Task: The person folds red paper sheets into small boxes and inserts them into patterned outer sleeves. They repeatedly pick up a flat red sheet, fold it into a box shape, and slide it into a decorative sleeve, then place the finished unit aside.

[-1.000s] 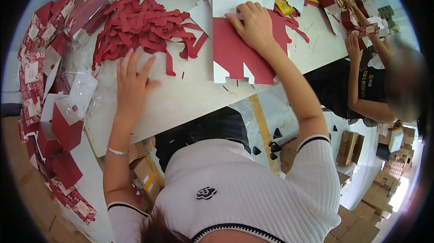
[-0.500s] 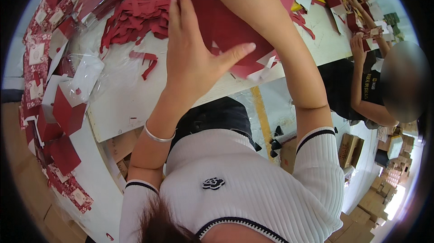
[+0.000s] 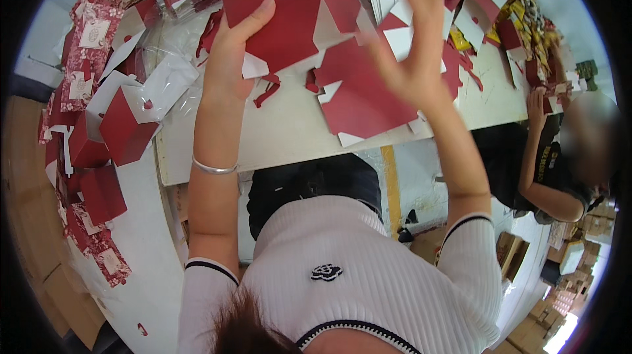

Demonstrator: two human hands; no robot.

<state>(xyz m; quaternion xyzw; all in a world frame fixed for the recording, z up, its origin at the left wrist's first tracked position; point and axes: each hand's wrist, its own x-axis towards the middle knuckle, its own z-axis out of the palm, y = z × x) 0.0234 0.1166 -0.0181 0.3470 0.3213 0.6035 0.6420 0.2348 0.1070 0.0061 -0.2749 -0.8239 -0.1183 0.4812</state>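
Left hand (image 3: 230, 58): thumb laid over the near face of a red box (image 3: 276, 18), fingers out of sight behind it, so the card appears pinched between. The grip sits at the box's lower left, seemingly to keep the folded card steady and clear of the table, leaving its right side free.

Right hand (image 3: 418, 58): blurred; fingers spread, thumb held apart. It stands above the table beside the box's right side; whether it touches the card cannot be told.

Red card sheet (image 3: 365, 94): flat on the table (image 3: 283, 130), below the right hand, white-edged cutouts along its border; within easy reach, perhaps for that reason.

Red strips (image 3: 266, 91): loose, just below the held box; more show behind the left wrist.

White cards (image 3: 382, 0): bunched beyond the sheet, between the hands.

Clear plastic (image 3: 178, 84): crumpled, left of the strips.

Open boxes (image 3: 128, 127): heaped at far left, apparently to leave the working side uncrowded; flowered boxes (image 3: 95, 35) adjoin them.

Yellow packets (image 3: 461, 38): far right, toward the co-worker (image 3: 553, 183).
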